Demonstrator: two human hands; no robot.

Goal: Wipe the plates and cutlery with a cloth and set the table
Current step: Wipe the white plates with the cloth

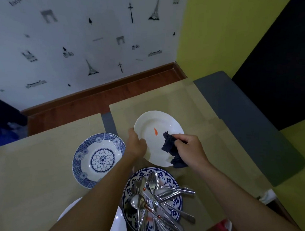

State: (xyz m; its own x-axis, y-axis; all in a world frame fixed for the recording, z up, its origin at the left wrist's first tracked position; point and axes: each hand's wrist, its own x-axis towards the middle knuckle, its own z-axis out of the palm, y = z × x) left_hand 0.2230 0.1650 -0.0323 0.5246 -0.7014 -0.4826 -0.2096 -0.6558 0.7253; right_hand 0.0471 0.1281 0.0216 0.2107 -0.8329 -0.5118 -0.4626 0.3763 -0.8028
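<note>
The left grip (134,143) has its fingers tucked under the white plate (153,119), so can't see them. The cloth (170,146) and right grip (190,147) cover that plate's near rim. The cutlery (154,201) handles run off the bottom edge. The second white plate (119,226) is mostly under the left forearm (100,200). The pink thing (226,224) bottom right is too blurry.

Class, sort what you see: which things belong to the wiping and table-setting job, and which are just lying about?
Job: smeared plate in left hand, cloth in right hand, patterned plate, cutlery, blue plate beneath it.
Lying about: grey bench, pink object.
</note>
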